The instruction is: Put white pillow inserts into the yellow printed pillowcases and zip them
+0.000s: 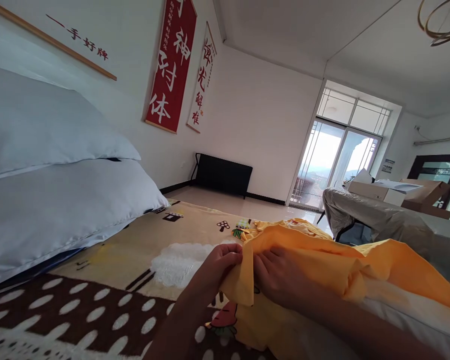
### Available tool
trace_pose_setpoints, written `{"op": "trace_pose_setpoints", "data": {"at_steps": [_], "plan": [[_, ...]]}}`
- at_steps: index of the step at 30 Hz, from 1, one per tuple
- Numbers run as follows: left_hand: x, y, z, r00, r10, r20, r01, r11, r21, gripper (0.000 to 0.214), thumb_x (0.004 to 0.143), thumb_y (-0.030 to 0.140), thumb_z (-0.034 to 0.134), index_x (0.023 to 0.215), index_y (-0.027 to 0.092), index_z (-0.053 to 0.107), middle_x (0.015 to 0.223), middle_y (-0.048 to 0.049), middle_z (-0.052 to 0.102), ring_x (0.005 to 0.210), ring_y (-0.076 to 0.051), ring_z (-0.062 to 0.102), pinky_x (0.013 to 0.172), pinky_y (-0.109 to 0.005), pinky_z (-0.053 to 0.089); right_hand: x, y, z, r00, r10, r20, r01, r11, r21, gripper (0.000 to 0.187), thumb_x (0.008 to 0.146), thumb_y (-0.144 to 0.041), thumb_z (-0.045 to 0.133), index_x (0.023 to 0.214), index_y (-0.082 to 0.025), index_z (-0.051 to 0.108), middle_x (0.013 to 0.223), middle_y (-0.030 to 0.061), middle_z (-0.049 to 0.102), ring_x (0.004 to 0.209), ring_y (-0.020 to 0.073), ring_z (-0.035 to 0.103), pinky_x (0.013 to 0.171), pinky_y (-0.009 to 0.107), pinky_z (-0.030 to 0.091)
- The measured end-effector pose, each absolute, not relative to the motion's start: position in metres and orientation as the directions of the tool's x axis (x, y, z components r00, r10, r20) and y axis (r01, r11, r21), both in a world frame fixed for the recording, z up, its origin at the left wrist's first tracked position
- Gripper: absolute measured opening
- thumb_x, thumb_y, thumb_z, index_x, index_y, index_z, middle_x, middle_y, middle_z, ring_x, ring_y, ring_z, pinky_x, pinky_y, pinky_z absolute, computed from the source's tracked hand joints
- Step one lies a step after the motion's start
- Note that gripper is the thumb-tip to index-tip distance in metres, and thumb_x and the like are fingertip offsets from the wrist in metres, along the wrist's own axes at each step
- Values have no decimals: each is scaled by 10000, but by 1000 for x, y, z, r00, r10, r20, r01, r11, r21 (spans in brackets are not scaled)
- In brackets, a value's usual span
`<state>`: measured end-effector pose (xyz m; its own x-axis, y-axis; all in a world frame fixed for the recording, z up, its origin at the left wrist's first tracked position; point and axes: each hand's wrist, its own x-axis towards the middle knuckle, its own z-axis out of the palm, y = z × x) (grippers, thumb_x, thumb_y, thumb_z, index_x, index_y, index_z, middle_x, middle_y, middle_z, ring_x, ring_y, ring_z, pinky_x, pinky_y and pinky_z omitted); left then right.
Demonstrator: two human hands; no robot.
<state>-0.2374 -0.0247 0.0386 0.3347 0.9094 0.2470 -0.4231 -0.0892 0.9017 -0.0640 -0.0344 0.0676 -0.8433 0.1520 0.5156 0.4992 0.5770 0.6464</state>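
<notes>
A yellow fabric cover (311,250) spreads across the right side of the bed, with a hemmed edge turned toward me. My left hand (225,260) is closed, thumb and fingers pinching that hem. Just to its right, my right hand (277,272) grips the same cover from the other side of the hem, its fingertips partly hidden in the folds. Something white and soft (405,310) lies under the cover at the lower right; its kind cannot be made out. Beneath both hands is a patterned blanket (127,250) with a sheep, a carrot and brown polka dots.
Two stacked white pillows (71,210) stand at the left. A black folded panel (223,174) leans by the far wall. At the right, a plastic-covered table (382,215) carries opened boxes (382,192). Beyond are glass doors (333,155) and wall scrolls (172,70).
</notes>
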Motion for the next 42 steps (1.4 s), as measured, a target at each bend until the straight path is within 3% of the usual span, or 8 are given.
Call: {"op": "trace_pose_setpoints", "data": {"at_steps": [10, 18, 22, 29, 36, 42], "plan": [[-242, -28, 41, 347, 897, 275, -379, -134, 916, 135, 615, 222, 610, 666, 133, 522, 582, 40, 487, 500, -58, 404, 475, -167, 310, -62, -47, 71, -876, 223, 428, 481, 483, 732, 159, 859, -165, 423, 975, -141, 528, 714, 60, 590, 602, 188, 480, 591, 345, 248], [-245, -32, 45, 436, 868, 240, -309, -106, 945, 153, 607, 218, 619, 699, 120, 549, 618, 28, 505, 538, -68, 414, 504, -176, 304, -57, -52, 77, -886, 166, 433, 456, 481, 749, 195, 897, -159, 373, 755, -165, 507, 603, 16, 522, 522, 155, 386, 586, 330, 225], [-240, -37, 46, 473, 844, 253, -270, -135, 953, 217, 617, 253, 704, 689, 118, 550, 658, 13, 529, 594, -87, 448, 544, -186, 323, -53, -39, 72, -870, 61, 489, 448, 509, 735, 213, 876, -136, 411, 708, -155, 539, 605, 38, 539, 573, 160, 419, 596, 331, 242], [-227, -36, 46, 353, 856, 378, -341, -259, 904, 242, 713, 345, 674, 738, 140, 549, 716, 10, 521, 667, -105, 461, 606, -207, 366, -58, -21, 67, -767, -26, 641, 527, 544, 653, 228, 802, -88, 482, 589, -168, 490, 562, 29, 509, 576, 151, 382, 596, 331, 235], [-231, -39, 51, 258, 841, 475, -98, -466, 879, 209, 762, 343, 585, 785, 135, 577, 759, -23, 563, 733, -142, 495, 649, -235, 387, -60, -23, 70, -768, -49, 638, 534, 503, 680, 237, 804, -55, 449, 599, -149, 520, 553, 37, 499, 570, 150, 366, 581, 331, 224], [-226, -47, 51, 194, 874, 445, 111, -470, 875, 118, 708, 246, 581, 693, 139, 535, 653, 13, 488, 633, -113, 412, 580, -231, 332, -60, -23, 64, -816, 0, 579, 521, 435, 734, 239, 794, -61, 434, 599, -156, 535, 568, 57, 506, 590, 169, 375, 606, 347, 237]]}}
